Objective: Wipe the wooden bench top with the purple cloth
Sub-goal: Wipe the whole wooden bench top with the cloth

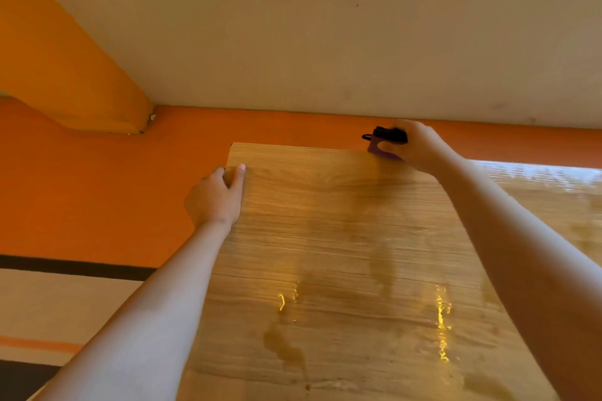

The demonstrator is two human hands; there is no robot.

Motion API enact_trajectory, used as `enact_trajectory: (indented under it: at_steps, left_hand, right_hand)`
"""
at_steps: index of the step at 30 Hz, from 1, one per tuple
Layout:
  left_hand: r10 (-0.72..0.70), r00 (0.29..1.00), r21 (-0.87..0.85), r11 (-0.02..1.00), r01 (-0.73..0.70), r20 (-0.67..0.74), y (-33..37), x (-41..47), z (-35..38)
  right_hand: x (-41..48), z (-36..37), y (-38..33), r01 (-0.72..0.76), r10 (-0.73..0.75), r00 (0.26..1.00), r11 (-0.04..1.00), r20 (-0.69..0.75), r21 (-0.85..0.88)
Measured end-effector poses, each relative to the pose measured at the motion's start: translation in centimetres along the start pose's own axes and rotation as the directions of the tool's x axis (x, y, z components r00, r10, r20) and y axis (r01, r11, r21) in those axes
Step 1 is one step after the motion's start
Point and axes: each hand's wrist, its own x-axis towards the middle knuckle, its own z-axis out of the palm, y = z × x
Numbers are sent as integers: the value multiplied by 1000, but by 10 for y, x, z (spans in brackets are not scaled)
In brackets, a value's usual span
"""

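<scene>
The wooden bench top [342, 238] fills the lower middle and right of the head view, glossy, with wet streaks near me. My right hand [415, 146] is at the bench's far edge and grips the purple cloth [379, 149], with a small black object [389, 133] held against it. Only a corner of the cloth shows past my fingers. My left hand [216, 197] rests on the bench's left edge near the far corner, thumb on top and fingers curled over the side.
An orange floor [97, 189] lies left of and beyond the bench. A pale wall [293, 26] rises behind it. A slanted orange beam [58, 58] meets the floor at the far left. Beige and dark floor bands [65, 286] lie at the lower left.
</scene>
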Motion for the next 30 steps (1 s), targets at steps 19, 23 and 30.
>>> enact_trajectory:
  at_steps: [19, 23, 30]
  left_hand:
    - [5, 1000, 52, 999, -4, -24, -5, 5, 7]
    - [24, 999, 71, 997, -21, -32, -5, 2, 6]
    - [-29, 997, -58, 998, 25, -72, 1, -7, 0]
  right_hand:
    - [16, 15, -23, 132, -131, 990, 991, 53, -14]
    - [12, 10, -17, 128, -129, 990, 992, 58, 18]
    - [-18, -36, 57, -42, 43, 998, 999, -51, 23]
